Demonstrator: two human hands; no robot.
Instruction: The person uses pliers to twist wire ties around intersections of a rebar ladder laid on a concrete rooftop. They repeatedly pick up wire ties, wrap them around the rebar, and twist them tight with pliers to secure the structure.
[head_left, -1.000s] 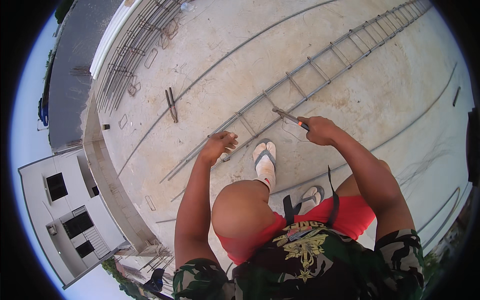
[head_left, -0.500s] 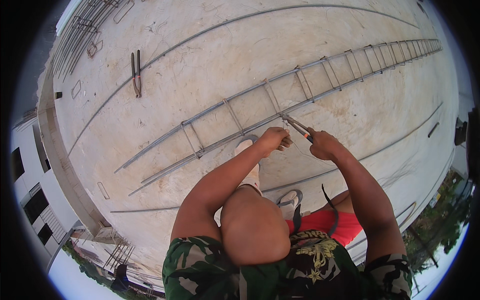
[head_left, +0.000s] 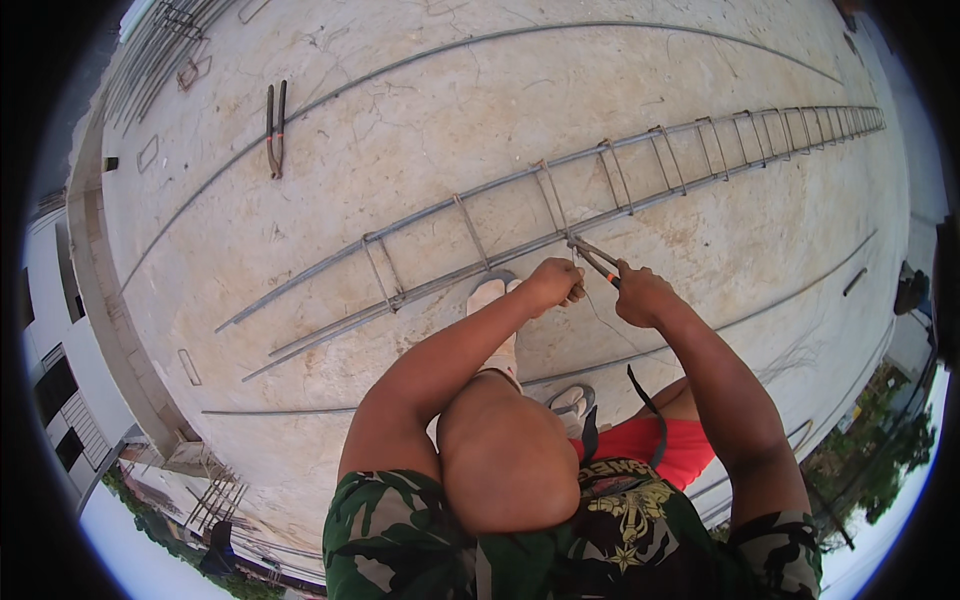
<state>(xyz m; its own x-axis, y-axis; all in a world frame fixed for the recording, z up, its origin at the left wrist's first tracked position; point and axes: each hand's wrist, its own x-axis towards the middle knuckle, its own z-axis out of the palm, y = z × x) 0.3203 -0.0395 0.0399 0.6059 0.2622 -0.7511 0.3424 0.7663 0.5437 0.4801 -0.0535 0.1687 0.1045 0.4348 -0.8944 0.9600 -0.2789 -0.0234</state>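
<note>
A long rebar cage [head_left: 400,264] lies across the concrete, its bars joined by rectangular stirrups [head_left: 470,233]. My right hand [head_left: 643,296] is closed around the dark handles of a pair of pincers [head_left: 598,262] with an orange band. The jaws meet the near bar of the cage where a stirrup crosses it. Just below that joint, my left hand [head_left: 556,285] pinches a thin tie wire [head_left: 574,257] that runs up to the jaws. My fingers partly cover the wire.
Another pair of pincers [head_left: 275,135] lies beyond the cage at the left. Single long bars [head_left: 400,66] stretch across the slab on both sides. Stacked rebar [head_left: 165,60] is at the far left, beside a low slab edge [head_left: 115,300]. My sandalled feet [head_left: 572,402] are close below the cage.
The view has shifted slightly, so the cage sits a little lower in the picture. Both hands stay at the same joint, with the pincers' jaws still at the bar.
</note>
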